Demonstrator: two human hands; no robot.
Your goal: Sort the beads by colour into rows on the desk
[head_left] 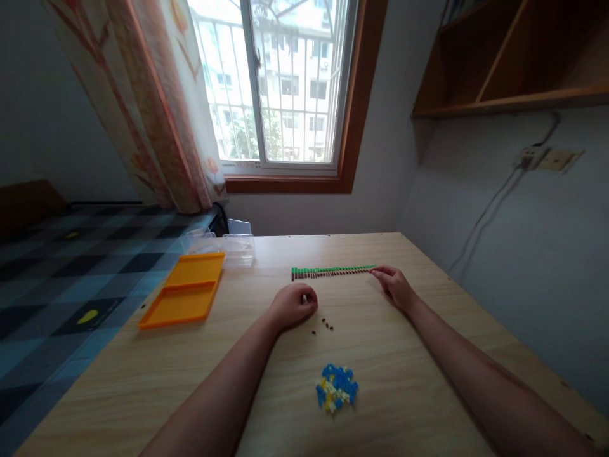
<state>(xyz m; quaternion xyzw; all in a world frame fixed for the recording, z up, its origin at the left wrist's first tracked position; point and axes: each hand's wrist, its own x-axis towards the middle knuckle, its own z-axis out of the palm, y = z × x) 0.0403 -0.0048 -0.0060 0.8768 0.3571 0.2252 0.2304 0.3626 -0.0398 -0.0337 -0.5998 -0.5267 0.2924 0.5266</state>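
Note:
A long row of small green pieces (pixel 333 270) runs across the table, with a row of small brown pieces (pixel 323 275) along its near side. My right hand (pixel 394 285) is at the right end of these rows, its thumb and fingertips pinched together; whatever they hold is too small to make out. My left hand (pixel 294 304) rests on the table just in front of the rows, fingers curled closed, their contents hidden. Several loose brown pieces (pixel 327 325) lie to the right of it. Closer to me is a pile of blue, yellow and cream pieces (pixel 337 387).
An orange tray (pixel 188 285) with two sections lies at the table's left side. Behind it stand clear plastic boxes (pixel 238 249). A bed (pixel 95 266) adjoins the table on the left, a wall (pixel 514 254) on the right. The window (pixel 290 89) is straight ahead.

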